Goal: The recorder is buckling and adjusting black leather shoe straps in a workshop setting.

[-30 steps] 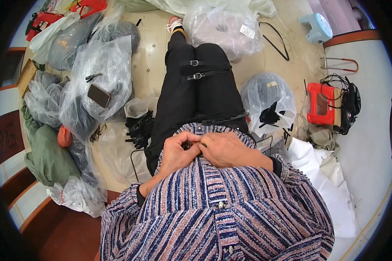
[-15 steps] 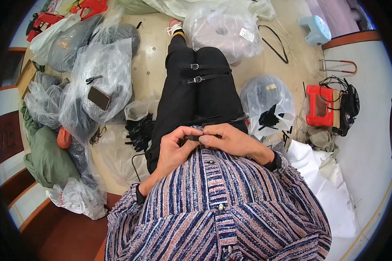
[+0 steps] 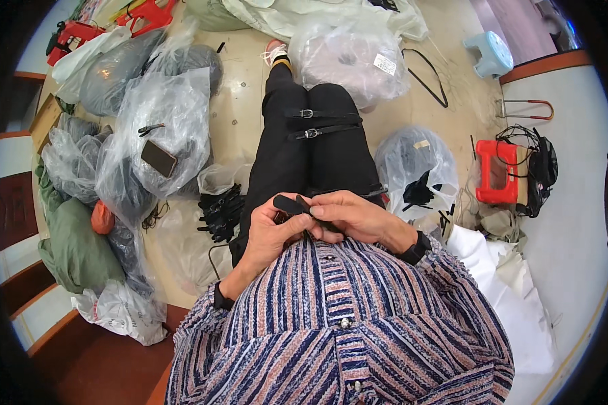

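Close to my belly, both hands work on a black strap (image 3: 288, 204), whose rounded end sticks up between them. My left hand (image 3: 270, 228) is closed on it with thumb and fingers. From the right, my right hand (image 3: 359, 214) pinches the strap too; its fingertips nearly meet those of the left. Part of the strap is hidden behind the fingers. Two black belts with silver buckles (image 3: 311, 133) lie across my black trousers. Beside my left thigh sits a heap of black straps (image 3: 223, 212).
A clear plastic bag (image 3: 412, 152) with black pieces is right of my legs. Farther right stand a red plastic frame (image 3: 496, 172) and a blue stool (image 3: 490, 54). On the left, filled plastic bags carry a phone (image 3: 159, 159). A large wrapped roll (image 3: 348, 61) lies ahead.
The strap's rounded end has come up into view between my hands, which have turned slightly. The whole view has shifted a little. Both hands stay closed.
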{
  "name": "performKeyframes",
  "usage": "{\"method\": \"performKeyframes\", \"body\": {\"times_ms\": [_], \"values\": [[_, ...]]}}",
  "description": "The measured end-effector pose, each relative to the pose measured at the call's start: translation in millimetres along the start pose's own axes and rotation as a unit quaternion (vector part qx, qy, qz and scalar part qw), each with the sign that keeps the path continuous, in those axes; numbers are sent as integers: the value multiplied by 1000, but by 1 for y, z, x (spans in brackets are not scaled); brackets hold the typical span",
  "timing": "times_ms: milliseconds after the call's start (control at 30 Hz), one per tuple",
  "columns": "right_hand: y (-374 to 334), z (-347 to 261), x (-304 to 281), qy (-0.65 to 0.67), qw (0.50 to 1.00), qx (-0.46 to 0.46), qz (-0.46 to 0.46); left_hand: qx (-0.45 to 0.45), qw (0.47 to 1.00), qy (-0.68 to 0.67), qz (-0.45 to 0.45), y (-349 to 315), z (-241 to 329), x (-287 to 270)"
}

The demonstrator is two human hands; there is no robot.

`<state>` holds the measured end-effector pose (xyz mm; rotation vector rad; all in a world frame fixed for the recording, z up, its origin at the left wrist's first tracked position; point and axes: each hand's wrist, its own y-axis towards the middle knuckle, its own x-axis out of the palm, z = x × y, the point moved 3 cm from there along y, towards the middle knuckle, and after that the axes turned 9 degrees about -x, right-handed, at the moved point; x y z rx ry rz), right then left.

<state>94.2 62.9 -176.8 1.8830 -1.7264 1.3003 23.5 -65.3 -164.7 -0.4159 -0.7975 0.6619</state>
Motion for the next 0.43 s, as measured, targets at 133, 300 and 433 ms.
{"method": "performKeyframes", "body": {"times_ms": [133, 300, 433], "values": [[0, -1, -1, 1, 1000, 3, 5, -10, 999, -32, 24, 1, -7, -7], [-4, 2, -1, -12, 1000, 22, 17, -16, 999, -25, 33, -6, -9, -6], [-7, 2, 1, -19, 1000, 3, 14, -3, 999, 24, -20, -5, -8, -1]]}}
